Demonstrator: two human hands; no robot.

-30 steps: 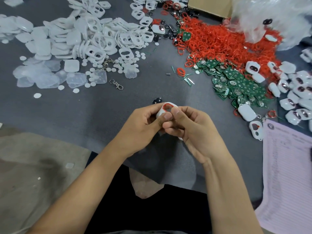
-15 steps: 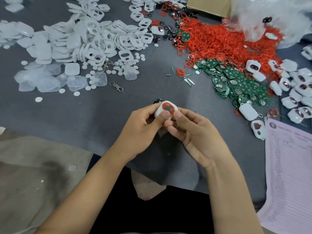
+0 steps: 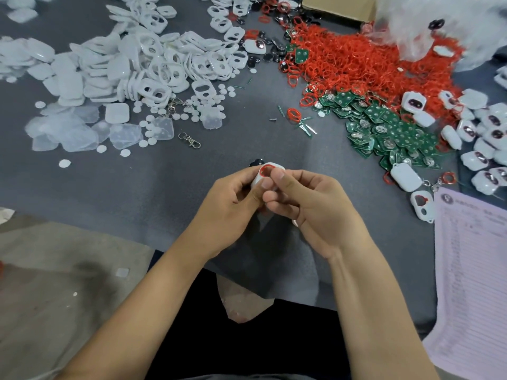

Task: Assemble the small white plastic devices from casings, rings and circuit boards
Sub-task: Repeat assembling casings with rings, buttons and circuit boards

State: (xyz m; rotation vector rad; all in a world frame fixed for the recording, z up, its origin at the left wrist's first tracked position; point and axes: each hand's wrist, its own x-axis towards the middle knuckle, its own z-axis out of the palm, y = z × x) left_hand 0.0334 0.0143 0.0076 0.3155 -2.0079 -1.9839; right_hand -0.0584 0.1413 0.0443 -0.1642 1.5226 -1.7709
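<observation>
A small white casing (image 3: 259, 178) with a red ring (image 3: 266, 170) seated in its opening is held above the grey table's near edge. My left hand (image 3: 230, 207) grips the casing from the left, thumb on its face. My right hand (image 3: 312, 207) pinches it from the right, thumb tip at the ring. Most of the casing is hidden by my fingers. A heap of white casings (image 3: 153, 61) lies at the far left, a pile of red rings (image 3: 365, 61) at the far right, and green circuit boards (image 3: 389, 133) in front of the rings.
Finished white devices (image 3: 485, 133) crowd the right edge above a printed paper sheet (image 3: 474, 270). Clear covers and white discs (image 3: 82, 133) lie at left, with a metal clasp (image 3: 189, 140) nearby. A small black part (image 3: 256, 162) sits just beyond my hands. A cardboard box (image 3: 337, 6) stands at the back.
My right thumb has shifted along the ring's rim on the casing, and both hands have stayed together at the same spot. The view has drifted slightly.
</observation>
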